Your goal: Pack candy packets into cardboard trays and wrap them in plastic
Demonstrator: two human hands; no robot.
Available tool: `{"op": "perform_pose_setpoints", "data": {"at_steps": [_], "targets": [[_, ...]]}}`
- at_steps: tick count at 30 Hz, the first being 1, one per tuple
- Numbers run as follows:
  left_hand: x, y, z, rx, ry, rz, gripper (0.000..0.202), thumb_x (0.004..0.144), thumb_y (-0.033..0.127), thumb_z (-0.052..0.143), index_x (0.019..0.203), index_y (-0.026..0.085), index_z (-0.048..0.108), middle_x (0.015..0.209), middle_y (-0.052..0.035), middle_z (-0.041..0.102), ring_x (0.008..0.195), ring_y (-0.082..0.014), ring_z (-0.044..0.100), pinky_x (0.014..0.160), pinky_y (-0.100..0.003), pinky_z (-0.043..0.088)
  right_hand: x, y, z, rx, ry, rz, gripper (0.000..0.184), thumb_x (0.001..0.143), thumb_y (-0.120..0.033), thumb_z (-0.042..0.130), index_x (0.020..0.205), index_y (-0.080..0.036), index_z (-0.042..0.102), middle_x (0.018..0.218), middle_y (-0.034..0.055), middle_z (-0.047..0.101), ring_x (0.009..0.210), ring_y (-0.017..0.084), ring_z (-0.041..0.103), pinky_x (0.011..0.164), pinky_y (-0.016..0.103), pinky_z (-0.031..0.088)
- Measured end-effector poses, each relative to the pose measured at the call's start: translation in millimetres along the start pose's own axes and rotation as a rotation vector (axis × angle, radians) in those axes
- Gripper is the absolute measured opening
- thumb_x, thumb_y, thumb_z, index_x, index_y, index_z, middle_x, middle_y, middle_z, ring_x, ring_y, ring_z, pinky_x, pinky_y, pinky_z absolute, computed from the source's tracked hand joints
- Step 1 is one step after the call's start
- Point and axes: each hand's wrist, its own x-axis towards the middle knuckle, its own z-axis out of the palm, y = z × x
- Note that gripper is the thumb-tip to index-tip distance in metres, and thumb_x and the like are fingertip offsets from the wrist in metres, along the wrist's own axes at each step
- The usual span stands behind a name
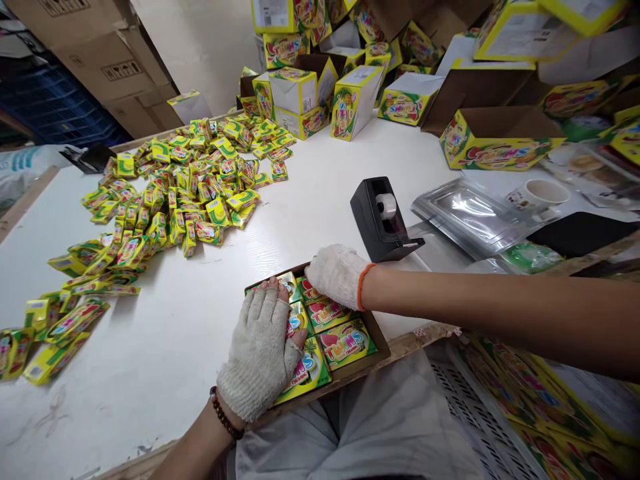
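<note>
An open shallow carton (pixel 377 333) lies at the table's near edge, holding rows of small yellow-green TWINS packs (pixel 347 344). My left hand (pixel 263 340), in a white fingerless glove, rests flat over the packs on the carton's left side, fingers stretched out and pointing away from me. Over the carton's far right corner is my right hand (pixel 336 275), gloved in white with an orange cuff. Its fingers are bent down and closed against the far packs; the fingertips are hidden, so what they grip does not show.
A large heap of loose packs (pixel 200 180) spreads across the table's left half. Right of the carton stands a black tape dispenser (pixel 380 223), near a clear plastic tray (pixel 470 210) and a white cup (pixel 540 195). Display cartons (pixel 355 100) are piled at the back.
</note>
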Motion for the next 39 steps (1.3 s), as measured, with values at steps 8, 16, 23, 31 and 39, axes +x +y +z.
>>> {"op": "perform_pose_setpoints", "data": {"at_steps": [8,16,23,31,39], "targets": [[-0.7,-0.4,-1.3,-0.026,0.026,0.007,0.057,0.094,0.041,0.049,0.135,0.002,0.053,0.143,-0.0253,0.054,0.135,-0.0394,0.048,0.114,-0.057,0.040,-7.1,-10.0,5.4,0.006,-0.016,0.028,0.034,0.093,-0.007,0.038,0.112,-0.008,0.066,0.106,0.0209,0.067,0.098,0.036,0.069,0.069,0.048,0.059],[-0.1,1.0,-3.7,-0.019,0.020,0.003,0.060,0.094,0.042,0.052,0.136,0.000,0.053,0.143,-0.0257,0.054,0.136,-0.0385,0.047,0.117,-0.055,0.037,-9.7,-14.6,22.1,-0.046,0.016,-0.006,0.034,0.094,-0.012,0.045,0.118,-0.011,0.068,0.124,0.0209,0.059,0.108,0.032,0.059,0.074,0.039,0.056],[-1.9,1.2,-3.5,-0.056,0.010,-0.022,0.061,0.093,0.042,0.052,0.139,0.002,0.051,0.145,-0.0234,0.053,0.138,-0.0365,0.046,0.118,-0.054,0.035,-18.7,-32.6,29.3,-0.041,0.045,0.152,0.037,0.093,-0.008,0.040,0.122,-0.010,0.064,0.118,0.0207,0.062,0.101,0.029,0.061,0.081,0.040,0.052],[0.3,2.6,-4.5,-0.068,0.002,-0.046,0.062,0.092,0.042,0.054,0.139,0.002,0.051,0.143,-0.0238,0.054,0.136,-0.0377,0.048,0.117,-0.055,0.037,-15.4,-19.3,7.0,0.102,-0.152,0.148,0.037,0.093,-0.008,0.044,0.125,-0.012,0.062,0.129,0.0194,0.057,0.117,0.031,0.057,0.088,0.039,0.055],[-2.3,3.0,-3.5,-0.079,0.021,-0.036,0.062,0.090,0.041,0.056,0.138,0.002,0.051,0.144,-0.0234,0.053,0.137,-0.0367,0.047,0.119,-0.053,0.036,-24.5,-28.1,15.3,0.196,-0.176,0.329,0.044,0.092,-0.005,0.040,0.133,-0.010,0.054,0.130,0.0225,0.057,0.112,0.030,0.066,0.086,0.041,0.058]]}}
